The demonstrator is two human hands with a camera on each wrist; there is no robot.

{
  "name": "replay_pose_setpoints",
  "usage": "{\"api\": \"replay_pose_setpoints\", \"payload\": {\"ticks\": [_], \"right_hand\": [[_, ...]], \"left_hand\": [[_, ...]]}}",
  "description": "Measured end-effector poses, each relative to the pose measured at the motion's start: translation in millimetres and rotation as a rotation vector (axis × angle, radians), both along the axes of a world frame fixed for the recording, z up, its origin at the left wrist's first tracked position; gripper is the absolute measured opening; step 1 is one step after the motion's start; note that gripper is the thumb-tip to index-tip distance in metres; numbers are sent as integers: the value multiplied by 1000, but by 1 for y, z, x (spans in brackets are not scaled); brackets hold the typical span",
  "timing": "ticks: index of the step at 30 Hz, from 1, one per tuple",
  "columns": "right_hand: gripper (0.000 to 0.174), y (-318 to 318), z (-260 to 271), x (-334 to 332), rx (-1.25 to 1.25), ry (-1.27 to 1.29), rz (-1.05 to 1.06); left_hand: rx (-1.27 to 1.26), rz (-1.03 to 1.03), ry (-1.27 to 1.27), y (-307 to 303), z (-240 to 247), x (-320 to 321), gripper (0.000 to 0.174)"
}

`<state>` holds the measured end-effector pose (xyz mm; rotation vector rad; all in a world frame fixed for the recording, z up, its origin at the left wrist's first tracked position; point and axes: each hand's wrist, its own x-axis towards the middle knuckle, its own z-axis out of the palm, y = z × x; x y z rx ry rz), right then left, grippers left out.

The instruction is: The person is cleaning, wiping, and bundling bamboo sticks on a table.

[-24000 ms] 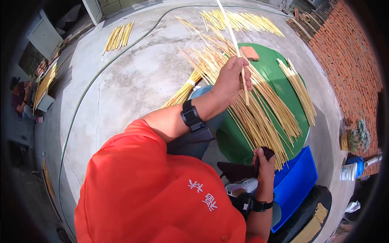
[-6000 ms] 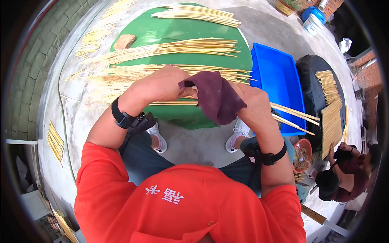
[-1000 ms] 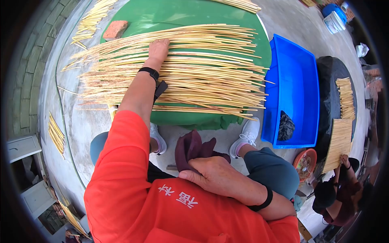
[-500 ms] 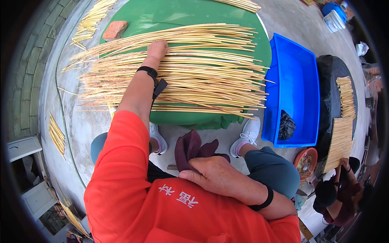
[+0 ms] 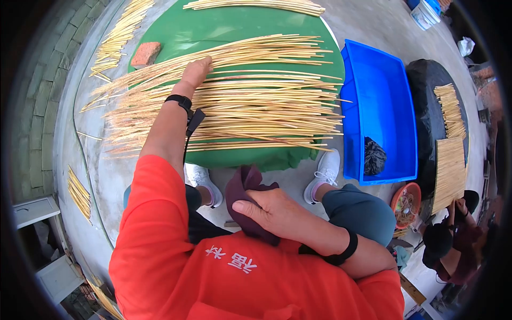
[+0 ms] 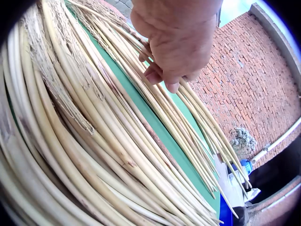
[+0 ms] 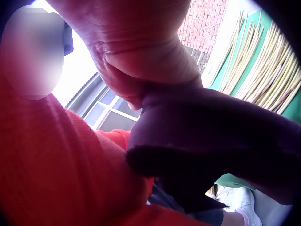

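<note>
In the head view my left hand [image 5: 197,71] is over the upper bundle of pale stalks [image 5: 266,50] on the round green surface [image 5: 229,24]. The left wrist view shows the hand [image 6: 176,47] with curled fingers gripping thin stalks [image 6: 155,101] of that bundle. A wider layer of stalks [image 5: 266,104] lies nearer the body. My right hand [image 5: 280,213] grips a dark purple cloth [image 5: 240,186] in front of the red shirt. In the right wrist view the cloth [image 7: 188,122] hangs below the hand [image 7: 141,52], its fingers mostly hidden.
A brick [image 5: 145,55] rests at the green surface's left edge. On the right stand a blue tub [image 5: 389,106] holding a black bag [image 5: 374,156], and an orange basin [image 5: 405,205]. Another person [image 5: 453,245] is at the lower right, by a row of stalks [image 5: 450,170].
The purple cloth has gone from hanging between both hands to the right hand alone. The left hand has moved out to the stalks and, in the last half second, shifted slightly left in view.
</note>
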<state>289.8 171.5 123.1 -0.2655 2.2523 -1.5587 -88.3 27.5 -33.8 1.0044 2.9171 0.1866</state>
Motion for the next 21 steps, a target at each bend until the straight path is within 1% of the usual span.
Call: {"api": "replay_pose_setpoints", "payload": {"ticks": [2,3,4,6,7,8,10,11,12,15,16,18,19,20,21], "right_hand": [[41,-4,1,1,-290,-176,-249],[43,-3,1,0,-315,-165,-287],[43,-2,-2,-1,-323,-153,-278],[43,-2,-13,-3,-477,-317,-398],[43,-1,-18,-5,-507,-334,-427],[46,-3,-21,-5,-655,-300,-488],[49,-2,-6,-8,-821,-374,-596],[52,-2,-5,-10,-852,-347,-652],[51,1,-4,-11,-912,-338,-639],[47,3,-7,-19,-1016,-223,-740],[47,3,-8,-22,-1017,-218,-735],[45,4,-8,-26,-1222,-164,-719],[41,6,-7,-27,-1281,-155,-673],[41,6,-7,-28,-1278,-151,-677],[40,5,-8,-30,-1296,-129,-671]], "left_hand": [[38,-14,-1,3,19,8,18],[67,-11,-9,3,29,13,16],[61,-5,5,3,36,17,16],[163,-68,-7,0,50,25,14],[180,-122,1,-1,57,27,13],[182,-124,0,-1,61,31,12],[271,-199,-35,0,79,47,11],[294,-161,-141,1,88,54,13],[291,-158,-129,2,97,62,13],[270,-290,-83,8,126,90,20],[270,-289,-77,11,137,101,20],[252,-364,-128,19,154,124,24],[272,-370,-131,22,162,142,26],[254,-348,-215,26,171,159,28],[258,-367,-225,30,176,178,28]]}}
